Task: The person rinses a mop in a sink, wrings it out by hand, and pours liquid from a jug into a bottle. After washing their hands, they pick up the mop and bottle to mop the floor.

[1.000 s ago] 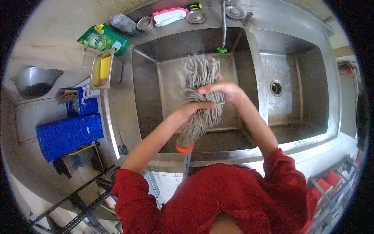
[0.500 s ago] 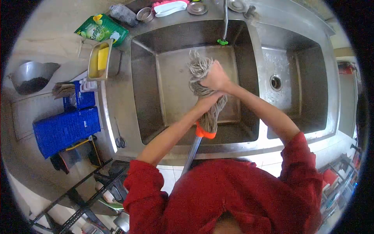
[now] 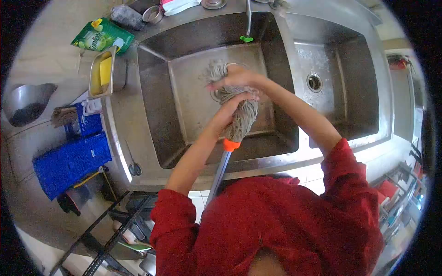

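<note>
A grey string mop (image 3: 244,120) with an orange collar hangs over the large sink basin (image 3: 184,124). Its metal handle (image 3: 220,172) slants down toward my body. Around the middle of the strands, my left hand (image 3: 234,106) is closed. My right hand (image 3: 237,78) grips the strands nearer their far end, a little blurred by motion. Some loose strand ends stick out past it. The palms and part of the bundle are hidden by the fingers.
A tap with a green nozzle (image 3: 247,39) reaches over the basin. To the right lies a second basin (image 3: 334,110) with a drain. At left are a metal container (image 3: 95,76) with a yellow sponge, a green Sunlight pouch (image 3: 102,37), scissors (image 3: 135,169) and a blue crate (image 3: 73,161).
My right hand has shifted its hold, its fingers now spread more across the strands. My left hand shows more clearly around the bundle. The camera view has shifted, moving the sink leftward and up.
</note>
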Action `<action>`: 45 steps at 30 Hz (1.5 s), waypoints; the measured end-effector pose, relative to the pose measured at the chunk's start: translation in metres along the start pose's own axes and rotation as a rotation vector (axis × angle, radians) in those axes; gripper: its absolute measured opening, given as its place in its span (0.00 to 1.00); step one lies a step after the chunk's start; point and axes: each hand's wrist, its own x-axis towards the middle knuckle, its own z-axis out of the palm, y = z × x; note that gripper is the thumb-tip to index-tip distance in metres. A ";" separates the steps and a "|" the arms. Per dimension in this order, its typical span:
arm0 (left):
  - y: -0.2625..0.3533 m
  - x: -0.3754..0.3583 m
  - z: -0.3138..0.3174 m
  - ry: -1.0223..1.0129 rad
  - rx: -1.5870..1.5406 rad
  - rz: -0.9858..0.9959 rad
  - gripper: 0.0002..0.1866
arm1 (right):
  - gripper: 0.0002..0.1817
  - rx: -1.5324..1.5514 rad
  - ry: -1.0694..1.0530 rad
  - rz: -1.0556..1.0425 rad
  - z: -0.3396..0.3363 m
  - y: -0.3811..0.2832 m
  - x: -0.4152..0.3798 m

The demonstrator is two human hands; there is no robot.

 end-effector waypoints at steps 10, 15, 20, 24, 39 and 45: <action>0.012 -0.017 0.001 -0.646 -0.850 0.198 0.13 | 0.37 1.559 -0.308 -0.216 0.081 0.156 -0.043; 0.002 -0.014 0.023 -0.937 -1.055 0.266 0.13 | 0.39 1.709 -0.672 -0.662 0.131 0.109 -0.033; 0.009 -0.017 0.033 -1.080 -0.948 0.186 0.15 | 0.40 2.062 -1.010 -1.120 0.068 0.005 -0.022; 0.021 -0.033 0.028 -0.808 -0.719 0.043 0.17 | 0.44 1.914 -0.542 -0.895 0.042 0.018 -0.033; 0.019 -0.007 0.031 0.349 0.536 0.575 0.40 | 0.13 0.549 0.460 -0.047 0.001 0.006 -0.041; -0.001 0.014 0.010 0.432 0.616 0.597 0.43 | 0.22 -0.011 0.607 0.036 0.028 0.048 0.011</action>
